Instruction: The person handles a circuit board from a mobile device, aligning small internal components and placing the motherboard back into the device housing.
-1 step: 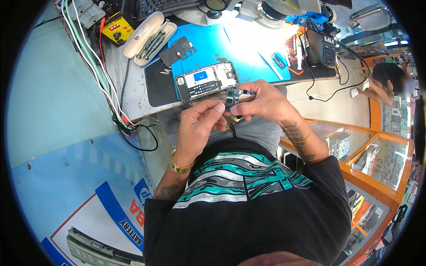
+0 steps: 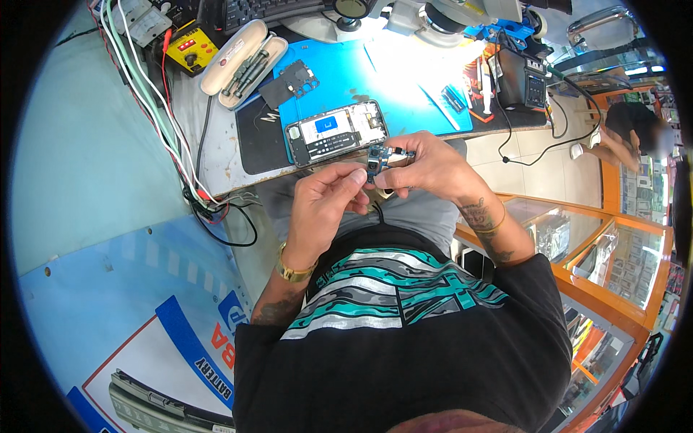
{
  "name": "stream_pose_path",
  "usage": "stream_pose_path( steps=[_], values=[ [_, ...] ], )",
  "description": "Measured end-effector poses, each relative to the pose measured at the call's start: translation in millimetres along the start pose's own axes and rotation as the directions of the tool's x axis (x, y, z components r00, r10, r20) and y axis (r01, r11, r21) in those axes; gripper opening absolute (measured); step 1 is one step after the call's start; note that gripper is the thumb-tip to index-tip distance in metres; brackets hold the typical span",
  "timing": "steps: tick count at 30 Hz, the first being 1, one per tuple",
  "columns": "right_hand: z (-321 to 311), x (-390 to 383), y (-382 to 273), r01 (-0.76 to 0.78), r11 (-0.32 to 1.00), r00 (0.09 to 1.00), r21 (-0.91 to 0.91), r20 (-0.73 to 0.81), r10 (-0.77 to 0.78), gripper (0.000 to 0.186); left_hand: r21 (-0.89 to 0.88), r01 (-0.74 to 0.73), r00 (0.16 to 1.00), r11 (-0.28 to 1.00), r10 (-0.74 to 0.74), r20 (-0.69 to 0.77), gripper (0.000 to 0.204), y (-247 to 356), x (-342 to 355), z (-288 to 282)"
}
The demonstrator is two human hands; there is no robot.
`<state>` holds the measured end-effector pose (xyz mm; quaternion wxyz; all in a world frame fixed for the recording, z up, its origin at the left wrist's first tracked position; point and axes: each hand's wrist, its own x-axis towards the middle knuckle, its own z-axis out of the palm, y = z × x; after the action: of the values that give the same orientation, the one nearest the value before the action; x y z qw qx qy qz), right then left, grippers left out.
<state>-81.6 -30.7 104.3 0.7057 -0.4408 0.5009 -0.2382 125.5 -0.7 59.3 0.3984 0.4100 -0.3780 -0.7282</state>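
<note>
Just off the bench's front edge, above my lap, both hands meet at a small dark blue phone circuit board with camera modules on it. My right hand grips the board between thumb and fingers from the right. My left hand is closed, its thumb and forefinger pinched at the board's left edge; part of the board is hidden by the fingers. Right behind them, an opened phone lies on the mat, its battery showing. A loose black phone cover plate lies beyond it.
The blue work mat is brightly lit. An open case of screwdrivers stands at the left, near a yellow power unit. A microscope rises at the back. Cables hang left; another person is at far right.
</note>
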Motion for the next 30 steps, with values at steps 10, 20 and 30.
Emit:
stream_pose_path(
  steps=[10, 20, 30],
  values=[
    [-6.0, 3.9, 1.1, -0.073, 0.997, 0.993, 0.005, 0.098, 0.072, 0.030, -0.277, 0.201, 0.980, 0.940, -0.192, 0.061, 0.019, -5.0, 1.2, -6.9],
    [-5.9, 6.6, -1.4, -0.075, 0.997, 0.986, -0.025, 0.145, 0.078, 0.030, -0.260, 0.137, 0.990, 0.956, -0.129, 0.049, 0.017, -11.9, 0.2, -4.0],
    [-16.3, 0.4, 23.1, 0.035, 0.999, 0.999, -0.013, -0.018, -0.035, 0.017, -0.228, 0.197, 0.979, 0.954, -0.202, 0.001, 0.020, -9.2, 1.1, -10.5]
  ],
)
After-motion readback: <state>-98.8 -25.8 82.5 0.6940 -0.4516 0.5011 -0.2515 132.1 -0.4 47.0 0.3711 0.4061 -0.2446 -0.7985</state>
